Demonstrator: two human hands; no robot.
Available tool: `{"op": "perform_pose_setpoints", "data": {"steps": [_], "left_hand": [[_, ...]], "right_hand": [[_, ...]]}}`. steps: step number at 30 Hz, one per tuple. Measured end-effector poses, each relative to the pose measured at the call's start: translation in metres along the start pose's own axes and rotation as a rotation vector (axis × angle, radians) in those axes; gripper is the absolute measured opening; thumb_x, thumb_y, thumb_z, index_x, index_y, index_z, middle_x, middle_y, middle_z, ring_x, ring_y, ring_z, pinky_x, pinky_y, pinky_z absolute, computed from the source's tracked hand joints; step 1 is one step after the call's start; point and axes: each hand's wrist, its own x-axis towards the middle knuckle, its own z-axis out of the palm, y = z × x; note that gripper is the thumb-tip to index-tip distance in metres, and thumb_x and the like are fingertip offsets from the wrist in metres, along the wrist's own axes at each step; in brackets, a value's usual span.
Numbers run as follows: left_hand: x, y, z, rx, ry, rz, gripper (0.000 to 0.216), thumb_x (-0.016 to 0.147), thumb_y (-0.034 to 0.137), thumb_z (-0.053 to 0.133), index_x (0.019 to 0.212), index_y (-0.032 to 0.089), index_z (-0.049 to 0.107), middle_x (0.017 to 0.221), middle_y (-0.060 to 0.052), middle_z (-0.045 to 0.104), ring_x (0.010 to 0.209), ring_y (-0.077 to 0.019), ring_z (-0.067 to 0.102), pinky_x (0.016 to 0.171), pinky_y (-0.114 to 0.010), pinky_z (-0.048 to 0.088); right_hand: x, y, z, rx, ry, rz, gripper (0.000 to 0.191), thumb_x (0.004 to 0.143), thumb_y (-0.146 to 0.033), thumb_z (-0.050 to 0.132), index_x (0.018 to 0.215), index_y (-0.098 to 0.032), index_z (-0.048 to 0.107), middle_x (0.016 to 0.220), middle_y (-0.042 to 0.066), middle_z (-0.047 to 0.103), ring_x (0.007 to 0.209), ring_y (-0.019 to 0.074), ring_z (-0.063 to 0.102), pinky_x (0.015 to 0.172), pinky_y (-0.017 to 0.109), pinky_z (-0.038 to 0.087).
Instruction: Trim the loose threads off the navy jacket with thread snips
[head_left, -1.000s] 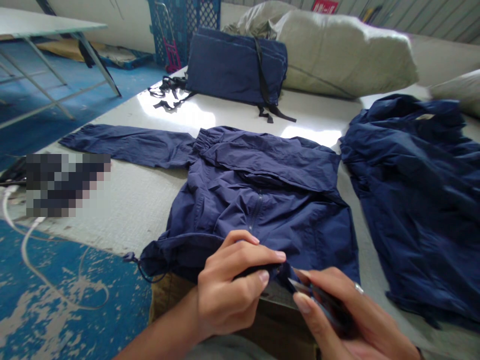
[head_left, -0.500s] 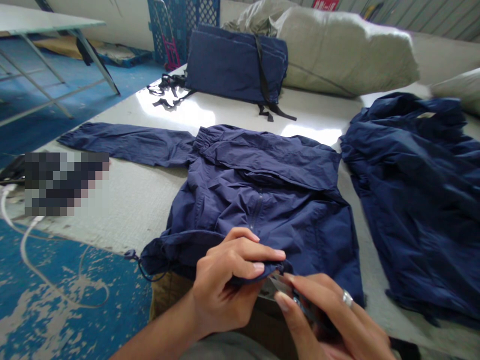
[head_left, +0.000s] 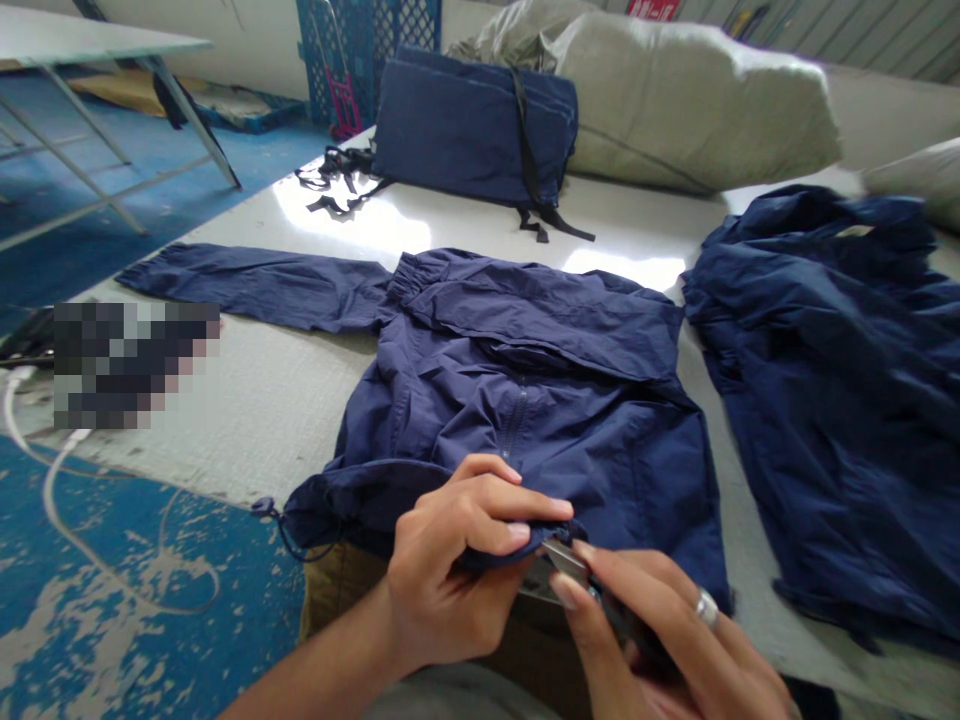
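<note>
A navy nylon jacket (head_left: 525, 340) lies face up and spread out, with one sleeve stretched left and a zip at its centre. My left hand (head_left: 457, 560) pinches its lower hem between thumb and fingers. My right hand (head_left: 652, 630), wearing a silver ring, grips a small tool with a flat metal blade (head_left: 566, 562). The blade sits right under the pinched hem, and my fingers hide most of the tool. A drawcord with a toggle (head_left: 266, 507) hangs from the hem's left end.
A second navy jacket (head_left: 832, 380) lies crumpled at right on the pale table (head_left: 255, 420). Behind stand a folded navy garment with black straps (head_left: 472, 125) and large pale sacks (head_left: 690, 100). A pixelated patch (head_left: 135, 365) covers part of the table at left. Blue floor lies beyond the table's edge.
My right hand and the blade have shifted left and up toward the hem. My left hand has rolled the hem edge upward, covering more of it.
</note>
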Motion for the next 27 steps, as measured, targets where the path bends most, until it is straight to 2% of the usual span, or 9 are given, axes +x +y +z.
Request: {"op": "perform_pose_setpoints", "data": {"steps": [13,27], "left_hand": [[-0.001,0.0,0.001,-0.044,0.034,-0.037,0.019,0.088,0.006,0.077,0.091,0.017,0.061,0.099,-0.012,0.085,0.083,-0.0213,0.083,0.094,-0.04,0.058],[-0.002,0.0,0.005,-0.123,0.067,-0.089,0.02,0.088,0.004,0.078,0.089,0.016,0.061,0.098,-0.01,0.085,0.085,-0.0229,0.084,0.096,-0.041,0.057]], "right_hand": [[0.003,-0.001,0.0,0.013,-0.005,-0.009,0.016,0.081,-0.005,0.078,0.084,-0.021,0.075,0.068,-0.003,0.073,0.054,0.0129,0.069,0.053,0.024,0.054],[0.012,-0.004,0.001,0.025,0.006,-0.016,0.014,0.084,-0.008,0.077,0.08,-0.021,0.073,0.063,-0.003,0.071,0.05,0.0126,0.067,0.048,0.024,0.052]]}}
